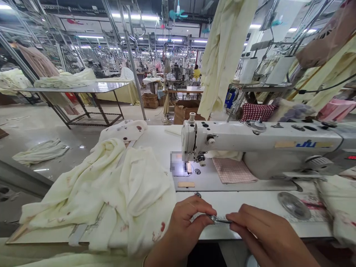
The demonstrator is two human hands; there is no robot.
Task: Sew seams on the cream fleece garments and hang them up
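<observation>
Both my hands meet at the near edge of the sewing table [244, 202]. My left hand [185, 226] and my right hand [256, 230] are closed in a pinch on a small thin metal tool [219, 220], one at each end. I cannot make out what kind of tool it is. A heap of cream fabric [116, 185] with small red marks lies just left of my left hand. The white sewing machine [250, 142] stands behind my hands, with its needle area [190, 165] above the left one.
A pink checked cloth [233, 170] lies under the machine arm. A round metal disc [294, 205] sits on the table at the right, beside more cream cloth [339, 207]. A cream garment [222, 55] hangs overhead. A metal table [75, 89] and loose fabric on the floor [41, 151] are at the left.
</observation>
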